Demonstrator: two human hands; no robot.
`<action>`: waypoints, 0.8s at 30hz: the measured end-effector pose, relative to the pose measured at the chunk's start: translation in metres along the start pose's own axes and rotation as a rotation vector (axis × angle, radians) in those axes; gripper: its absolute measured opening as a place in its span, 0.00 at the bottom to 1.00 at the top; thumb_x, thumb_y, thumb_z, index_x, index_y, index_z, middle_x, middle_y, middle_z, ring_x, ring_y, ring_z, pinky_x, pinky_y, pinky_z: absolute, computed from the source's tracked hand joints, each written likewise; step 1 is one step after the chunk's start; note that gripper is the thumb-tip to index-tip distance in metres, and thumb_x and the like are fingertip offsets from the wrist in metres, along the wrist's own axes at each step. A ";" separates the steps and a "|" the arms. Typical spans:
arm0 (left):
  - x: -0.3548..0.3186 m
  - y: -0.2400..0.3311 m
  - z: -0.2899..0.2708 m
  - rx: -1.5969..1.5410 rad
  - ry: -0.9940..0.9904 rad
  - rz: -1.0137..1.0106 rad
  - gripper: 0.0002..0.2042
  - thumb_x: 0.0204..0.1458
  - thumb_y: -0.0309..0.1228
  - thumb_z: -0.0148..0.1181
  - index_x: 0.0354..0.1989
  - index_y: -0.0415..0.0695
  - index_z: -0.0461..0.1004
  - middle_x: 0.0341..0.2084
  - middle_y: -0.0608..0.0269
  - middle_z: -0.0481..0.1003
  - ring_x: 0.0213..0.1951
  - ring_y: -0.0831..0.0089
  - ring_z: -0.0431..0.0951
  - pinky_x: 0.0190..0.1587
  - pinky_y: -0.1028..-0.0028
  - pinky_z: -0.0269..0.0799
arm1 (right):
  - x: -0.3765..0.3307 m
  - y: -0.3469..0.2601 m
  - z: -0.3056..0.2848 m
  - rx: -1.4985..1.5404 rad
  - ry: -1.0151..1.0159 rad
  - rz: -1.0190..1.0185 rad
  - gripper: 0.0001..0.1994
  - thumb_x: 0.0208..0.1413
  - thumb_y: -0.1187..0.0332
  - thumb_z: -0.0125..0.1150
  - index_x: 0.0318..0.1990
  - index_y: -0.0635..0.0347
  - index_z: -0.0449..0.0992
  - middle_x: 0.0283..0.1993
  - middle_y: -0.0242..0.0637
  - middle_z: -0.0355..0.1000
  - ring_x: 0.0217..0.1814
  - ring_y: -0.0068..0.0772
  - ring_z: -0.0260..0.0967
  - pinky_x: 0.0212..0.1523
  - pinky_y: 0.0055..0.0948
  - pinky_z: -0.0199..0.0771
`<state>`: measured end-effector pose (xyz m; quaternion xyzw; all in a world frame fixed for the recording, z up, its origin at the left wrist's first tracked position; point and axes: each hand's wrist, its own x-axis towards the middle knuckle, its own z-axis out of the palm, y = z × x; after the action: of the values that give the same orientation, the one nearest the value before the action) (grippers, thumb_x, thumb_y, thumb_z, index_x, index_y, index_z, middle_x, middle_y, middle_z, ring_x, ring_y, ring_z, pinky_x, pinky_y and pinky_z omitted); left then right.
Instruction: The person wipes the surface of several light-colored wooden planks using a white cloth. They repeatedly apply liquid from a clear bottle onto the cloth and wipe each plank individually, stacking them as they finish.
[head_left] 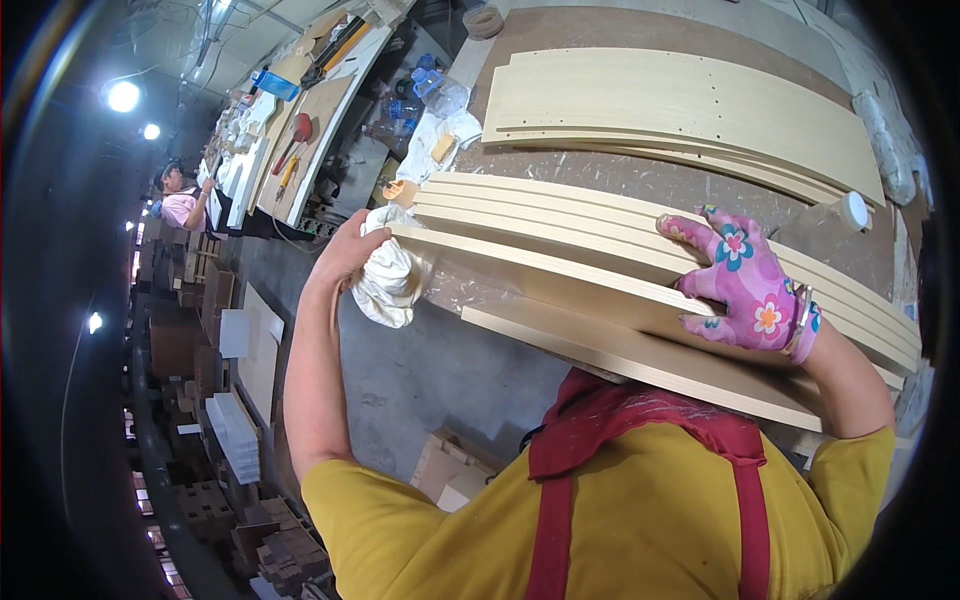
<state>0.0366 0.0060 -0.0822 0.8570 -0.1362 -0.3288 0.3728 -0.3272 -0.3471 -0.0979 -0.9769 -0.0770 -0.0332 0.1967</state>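
Observation:
My left hand (pixel 350 250), bare, holds a crumpled white cloth (pixel 392 278) against the left end of a pale wooden board (pixel 540 262) standing on its long edge. My right hand (pixel 745 280), in a pink flowered glove, grips the top edge of this board toward its right part, with the thumb on the near side and the fingers reaching over the far side. Just behind it, several similar boards (pixel 560 220) stand on edge, packed close together. Nearest my body lies another board (pixel 640 362); part of its right end is hidden by my right arm.
A flat stack of drilled boards (pixel 650 95) lies at the back of the workbench (pixel 450 280). A lidded clear jar (pixel 840 215) stands at the right. Water jugs (pixel 440 92) and rags sit at the back left. Beyond, a person (pixel 182 205) works by a cluttered table (pixel 312 150).

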 end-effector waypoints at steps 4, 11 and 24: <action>-0.005 0.002 0.024 0.157 0.051 0.146 0.31 0.52 0.37 0.68 0.56 0.29 0.60 0.45 0.54 0.73 0.48 0.74 0.73 0.51 0.74 0.70 | 0.000 -0.001 0.000 0.003 -0.004 0.002 0.13 0.46 0.56 0.65 0.34 0.53 0.79 0.70 0.39 0.58 0.63 0.61 0.59 0.64 0.54 0.54; -0.005 0.008 0.021 0.176 -0.033 0.139 0.37 0.50 0.39 0.70 0.59 0.28 0.57 0.49 0.49 0.71 0.51 0.71 0.71 0.55 0.72 0.68 | 0.000 -0.001 -0.001 -0.004 -0.011 0.010 0.13 0.46 0.56 0.65 0.35 0.53 0.79 0.70 0.38 0.58 0.64 0.61 0.58 0.64 0.53 0.54; -0.022 0.024 0.046 0.419 0.752 0.475 0.20 0.57 0.43 0.61 0.46 0.37 0.72 0.36 0.45 0.79 0.40 0.56 0.81 0.44 0.63 0.74 | 0.000 0.001 0.001 0.028 -0.040 0.055 0.14 0.44 0.55 0.67 0.35 0.54 0.79 0.71 0.40 0.57 0.67 0.64 0.55 0.66 0.57 0.49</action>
<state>-0.0102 -0.0249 -0.0778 0.9182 -0.2470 0.1318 0.2802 -0.3269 -0.3475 -0.0993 -0.9763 -0.0542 -0.0073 0.2096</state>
